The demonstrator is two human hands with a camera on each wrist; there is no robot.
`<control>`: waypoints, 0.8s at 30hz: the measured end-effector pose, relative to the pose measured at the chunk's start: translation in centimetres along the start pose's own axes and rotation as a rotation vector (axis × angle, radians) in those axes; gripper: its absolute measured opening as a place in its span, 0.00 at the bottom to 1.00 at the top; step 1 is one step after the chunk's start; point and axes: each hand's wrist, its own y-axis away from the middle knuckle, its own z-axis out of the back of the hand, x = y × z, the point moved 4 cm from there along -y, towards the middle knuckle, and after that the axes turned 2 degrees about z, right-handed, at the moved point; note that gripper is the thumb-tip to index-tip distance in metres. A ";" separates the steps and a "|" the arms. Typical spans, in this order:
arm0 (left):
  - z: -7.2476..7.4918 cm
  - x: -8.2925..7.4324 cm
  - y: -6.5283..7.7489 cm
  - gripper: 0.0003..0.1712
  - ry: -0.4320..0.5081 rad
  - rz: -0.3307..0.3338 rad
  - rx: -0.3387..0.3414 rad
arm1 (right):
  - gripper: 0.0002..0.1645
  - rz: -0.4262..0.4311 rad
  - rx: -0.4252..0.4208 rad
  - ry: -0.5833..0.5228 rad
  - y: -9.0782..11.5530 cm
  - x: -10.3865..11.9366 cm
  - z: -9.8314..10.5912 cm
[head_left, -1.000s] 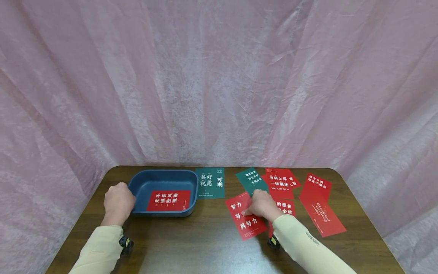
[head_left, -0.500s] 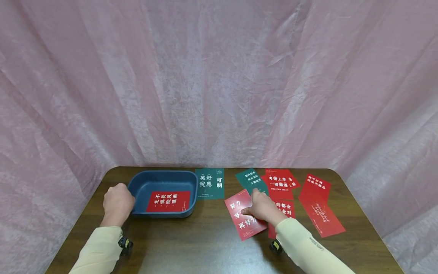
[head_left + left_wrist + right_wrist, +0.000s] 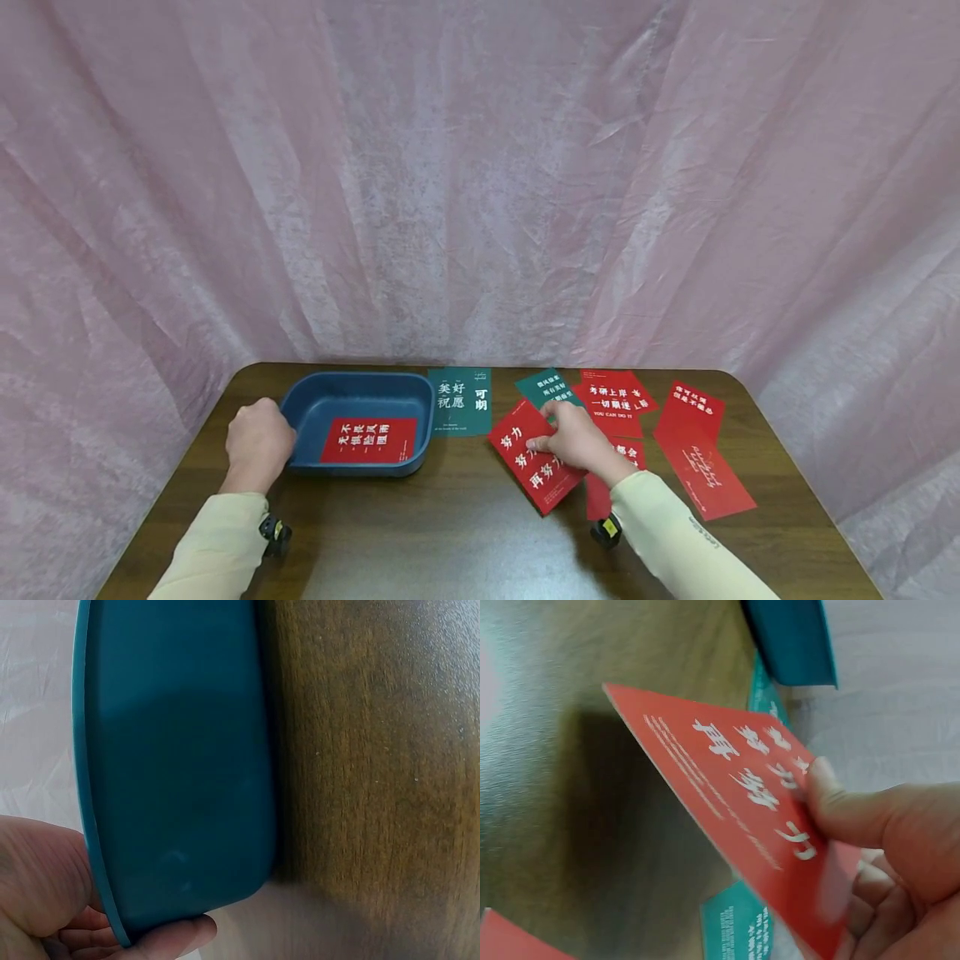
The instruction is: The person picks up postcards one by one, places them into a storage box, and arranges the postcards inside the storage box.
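Observation:
My left hand grips the left end of a blue plastic basin, its thumb and fingers round the rim in the left wrist view. Inside the basin lies a red card with white characters. Right of centre, my right hand pinches another red card with white lettering, thumb on top and curled fingers beneath. That card is tilted and raised off the table, casting a shadow in the right wrist view. Part of it is covered by the thumb and fingers.
Two green cards overlap by the basin's right side. Behind my right hand lies a green card, with several red cards next to it. Farther right, two red cards overlap on the wooden table. A pink curtain hangs behind.
The red card under my right hand has come up off the table and tilted, and the hand has shifted slightly back with it. My left hand and the basin stay put.

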 end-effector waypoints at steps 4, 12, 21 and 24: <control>-0.1 0.0 -0.1 0.13 -0.001 -0.005 -0.003 | 0.25 0.023 -0.036 -0.114 -0.5 0.4 0.5; 0.0 0.1 -0.1 0.12 0.001 -0.003 -0.008 | 0.10 0.097 -0.089 -0.371 -1.3 2.0 1.6; -0.2 0.2 0.0 0.13 0.015 0.015 0.008 | 0.15 0.115 -0.134 -0.615 -1.5 4.8 3.2; -0.1 0.2 0.0 0.13 0.016 0.016 0.008 | 0.17 0.122 -0.165 -0.653 -1.5 5.8 3.5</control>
